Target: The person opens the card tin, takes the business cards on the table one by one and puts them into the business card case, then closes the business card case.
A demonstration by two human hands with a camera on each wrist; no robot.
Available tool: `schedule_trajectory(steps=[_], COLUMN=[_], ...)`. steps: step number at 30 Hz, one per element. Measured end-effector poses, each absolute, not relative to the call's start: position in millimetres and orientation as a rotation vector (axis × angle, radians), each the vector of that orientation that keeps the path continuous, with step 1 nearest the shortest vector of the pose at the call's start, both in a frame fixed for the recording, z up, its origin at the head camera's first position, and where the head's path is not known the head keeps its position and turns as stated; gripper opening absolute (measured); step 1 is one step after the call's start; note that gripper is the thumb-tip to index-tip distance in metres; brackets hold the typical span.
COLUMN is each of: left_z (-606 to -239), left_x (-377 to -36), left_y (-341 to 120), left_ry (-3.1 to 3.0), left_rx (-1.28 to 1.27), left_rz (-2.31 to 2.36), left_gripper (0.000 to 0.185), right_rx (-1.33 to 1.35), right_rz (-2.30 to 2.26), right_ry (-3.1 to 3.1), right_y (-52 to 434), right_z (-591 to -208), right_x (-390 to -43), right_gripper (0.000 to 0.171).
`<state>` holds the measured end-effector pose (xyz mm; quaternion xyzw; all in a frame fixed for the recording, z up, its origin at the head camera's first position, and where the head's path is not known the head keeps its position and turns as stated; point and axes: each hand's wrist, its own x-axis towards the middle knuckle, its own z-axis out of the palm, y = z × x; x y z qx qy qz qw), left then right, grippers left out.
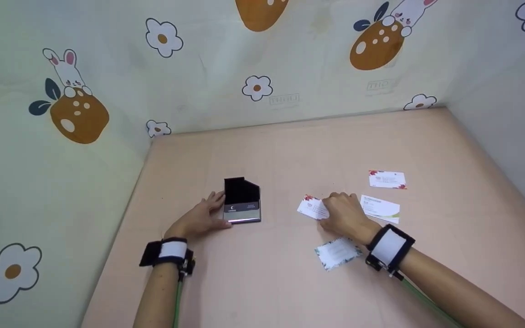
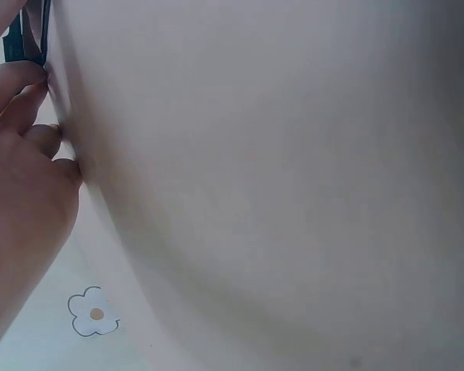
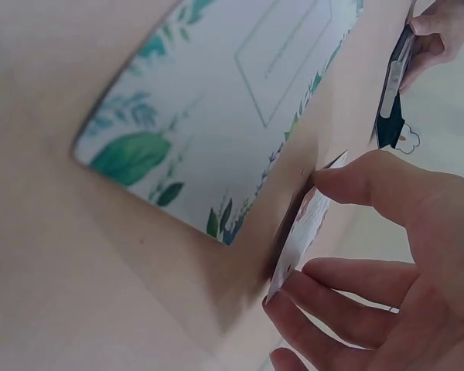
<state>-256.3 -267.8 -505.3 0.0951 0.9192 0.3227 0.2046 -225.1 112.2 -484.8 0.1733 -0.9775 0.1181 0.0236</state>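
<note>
A business card holder (image 1: 242, 212) lies on the table with its black lid flap standing up at the back. My left hand (image 1: 198, 217) grips it from the left, thumb along the front edge and fingers at the side. The left wrist view catches only a dark corner of the holder (image 2: 14, 39) beside the fingers. To the right, my right hand (image 1: 347, 216) pinches a white business card (image 1: 312, 207) with red leaf print. In the right wrist view this card (image 3: 303, 232) is tilted between thumb and fingers, one edge close to the table.
Nearer me lies a card with a green leaf border (image 1: 337, 253), partly under the right wrist in the head view. Beyond the right hand are a green-cornered card (image 1: 381, 209) and another red-leaf card (image 1: 388, 179). Patterned walls (image 1: 208, 91) enclose the pink table (image 1: 262, 282).
</note>
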Motion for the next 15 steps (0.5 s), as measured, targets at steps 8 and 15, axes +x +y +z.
schedule_trajectory(steps=[8, 15], left_z=[-507.0, -507.0], left_x=[-255.6, -256.2], left_y=[-268.3, -268.4], left_ry=[2.555, 2.553], left_rx=[0.239, 0.236], left_rz=[0.922, 0.924], left_gripper=[0.092, 0.093], right_rx=[0.558, 0.644], right_rz=[0.426, 0.519], right_ry=[-3.024, -2.962], right_y=[111.6, 114.8], right_z=[-487.2, -485.1], right_x=[-226.2, -229.4], right_gripper=[0.043, 0.043])
